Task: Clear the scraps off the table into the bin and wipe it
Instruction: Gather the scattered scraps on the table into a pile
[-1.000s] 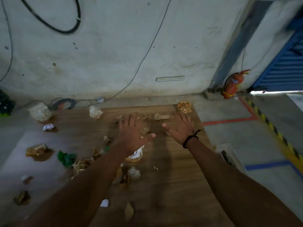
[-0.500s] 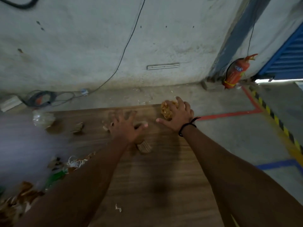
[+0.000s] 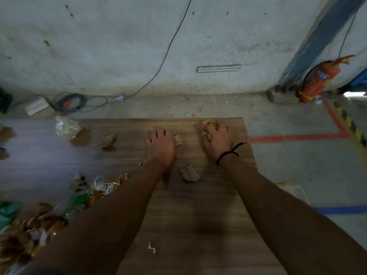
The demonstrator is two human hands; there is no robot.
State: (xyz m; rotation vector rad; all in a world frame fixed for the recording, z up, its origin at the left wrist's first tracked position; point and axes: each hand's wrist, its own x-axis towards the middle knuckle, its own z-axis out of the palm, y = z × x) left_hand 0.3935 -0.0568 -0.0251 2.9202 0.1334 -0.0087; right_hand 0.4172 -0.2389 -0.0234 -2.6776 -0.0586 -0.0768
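On the wooden table, my right hand is closed around a crumpled orange-yellow scrap near the far right corner. My left hand lies knuckles up over a tan cardboard scrap, fingers curled on it. A brown cardboard piece lies between my forearms. More scraps lie to the left: a folded cardboard bit, a clear plastic wad, shredded paper, green plastic and a brown heap. No bin is clearly in view.
A white container edge shows below the table's right side. On the floor beyond are a coiled cable, a small box and a red fire extinguisher. Red and blue tape lines mark the floor at right.
Both hands reached toward the far edge and closed: the right onto the orange-yellow scrap, the left onto the tan cardboard. The view shifted right and closer.
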